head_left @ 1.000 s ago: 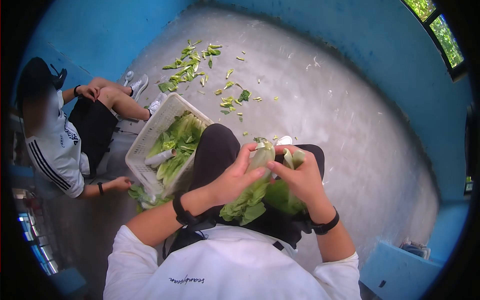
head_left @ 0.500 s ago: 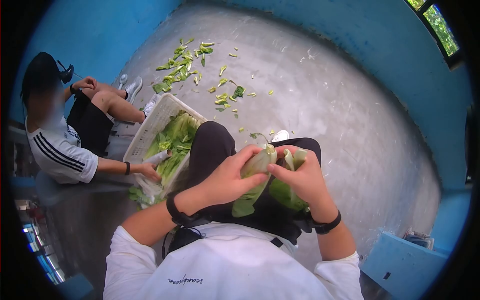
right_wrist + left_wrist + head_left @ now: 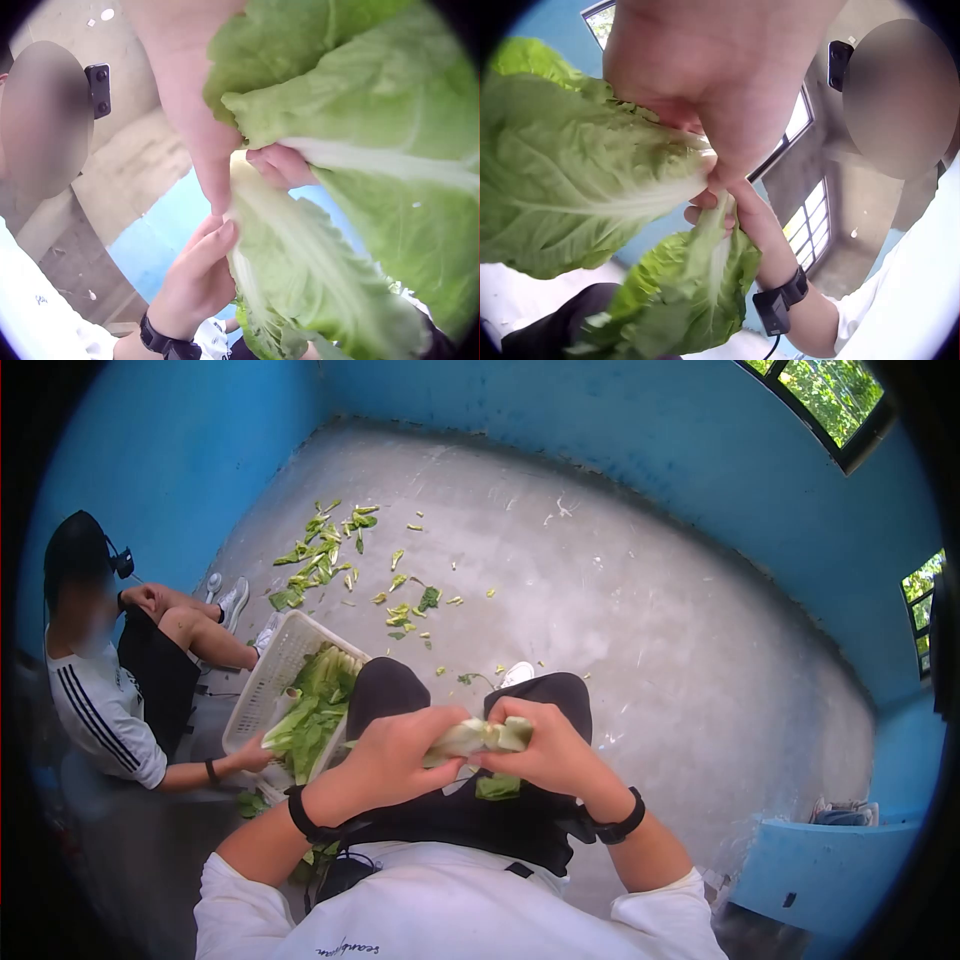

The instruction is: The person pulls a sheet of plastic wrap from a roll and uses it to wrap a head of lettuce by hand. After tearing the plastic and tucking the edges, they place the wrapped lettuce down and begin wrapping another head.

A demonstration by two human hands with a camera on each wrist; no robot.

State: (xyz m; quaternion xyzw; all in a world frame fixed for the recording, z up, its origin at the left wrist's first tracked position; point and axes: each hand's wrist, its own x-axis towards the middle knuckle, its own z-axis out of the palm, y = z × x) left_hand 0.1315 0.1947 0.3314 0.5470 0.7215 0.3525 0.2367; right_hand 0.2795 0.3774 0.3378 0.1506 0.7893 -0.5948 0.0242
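Note:
Over the lap, my left hand (image 3: 405, 755) grips a leafy green vegetable (image 3: 462, 738), pale-stemmed like bok choy. My right hand (image 3: 548, 755) pinches pale stems (image 3: 514, 733) at the other side, and the stem ends meet between the two hands. In the left wrist view, a broad leaf with a white rib (image 3: 592, 180) spreads out from under the left hand. A second leafy bunch (image 3: 697, 292) hangs below the right hand's fingers there. The right wrist view has big green leaves (image 3: 397, 165) beside the right hand, with the left thumb pressing a stem.
A white plastic basket (image 3: 258, 685) of leafy greens (image 3: 322, 705) stands left of my knees. Another person (image 3: 110, 690) sits beside it, one hand (image 3: 250, 756) at its greens. Trimmed leaves (image 3: 315, 555) lie scattered on the grey floor. A blue ledge (image 3: 830, 865) stands at right.
My hands have turned so the stems now lie sideways with ends together; before, the left hand's vegetable pointed upward. The other person's hand has reached in and grips greens in the basket.

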